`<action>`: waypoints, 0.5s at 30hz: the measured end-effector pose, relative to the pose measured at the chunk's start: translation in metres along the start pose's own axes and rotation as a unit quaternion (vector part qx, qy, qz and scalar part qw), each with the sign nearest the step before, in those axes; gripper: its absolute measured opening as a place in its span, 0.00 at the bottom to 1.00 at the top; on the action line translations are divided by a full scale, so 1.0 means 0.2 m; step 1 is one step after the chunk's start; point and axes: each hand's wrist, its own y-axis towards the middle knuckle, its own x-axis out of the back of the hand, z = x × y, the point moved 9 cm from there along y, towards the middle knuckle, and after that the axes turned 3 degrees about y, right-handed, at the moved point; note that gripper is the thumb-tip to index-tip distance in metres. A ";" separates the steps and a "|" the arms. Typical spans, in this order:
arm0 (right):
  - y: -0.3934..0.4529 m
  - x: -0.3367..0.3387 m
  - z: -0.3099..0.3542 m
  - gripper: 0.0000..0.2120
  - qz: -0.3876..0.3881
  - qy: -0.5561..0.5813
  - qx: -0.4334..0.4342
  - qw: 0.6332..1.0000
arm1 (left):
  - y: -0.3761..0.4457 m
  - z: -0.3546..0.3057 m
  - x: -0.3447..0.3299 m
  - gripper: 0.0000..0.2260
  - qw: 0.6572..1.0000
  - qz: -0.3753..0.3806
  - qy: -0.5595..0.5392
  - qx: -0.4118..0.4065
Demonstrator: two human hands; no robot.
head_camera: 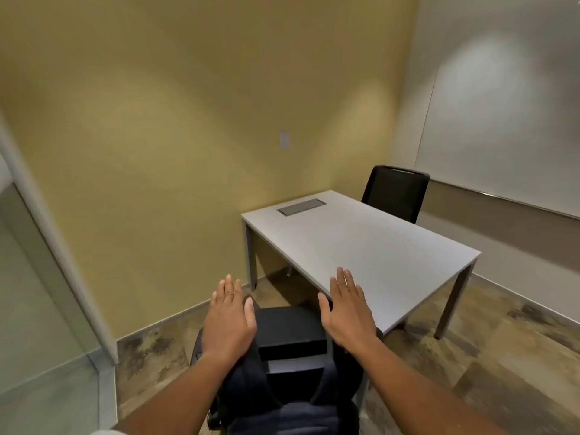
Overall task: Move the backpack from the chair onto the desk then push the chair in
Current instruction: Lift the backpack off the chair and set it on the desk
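The dark navy backpack (282,381) is sitting at six o'clock in the view, on the near chair (197,346), of which only dark edges are showing around the bag's sides. The bag's padded back panel and shoulder straps are facing up toward the camera, and its black top section is lying toward twelve o'clock, close to the near corner of the table (361,246).

Both bare forearms are reaching in from the bottom edge. The left hand (229,318) is hovering palm down at the backpack's upper left, at about ten o'clock from the bag's middle, fingers spread flat, its grip open and holding nothing. The right hand (348,312) is hovering at about one o'clock from the bag, over the table's near corner, fingers likewise extended and the grip open. Whether either palm is touching the fabric cannot be told.

The grey table is standing at one o'clock with a bare top apart from a recessed grey cable hatch (301,206) near its far end. A second black chair (396,192) is standing at the table's far side, beneath a whiteboard (502,136).
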 end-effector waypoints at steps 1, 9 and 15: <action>-0.02 -0.02 -0.03 0.32 0.010 -0.016 -0.007 1.000 | -0.02 0.01 -0.03 0.27 1.000 0.012 0.012 0.006; -0.18 -0.20 -0.18 0.35 0.089 -0.026 -0.052 0.994 | -0.15 0.08 -0.25 0.30 0.993 0.110 0.028 0.044; -0.23 -0.22 -0.18 0.37 0.092 -0.049 -0.079 0.991 | -0.19 0.14 -0.25 0.31 0.985 0.125 0.080 0.093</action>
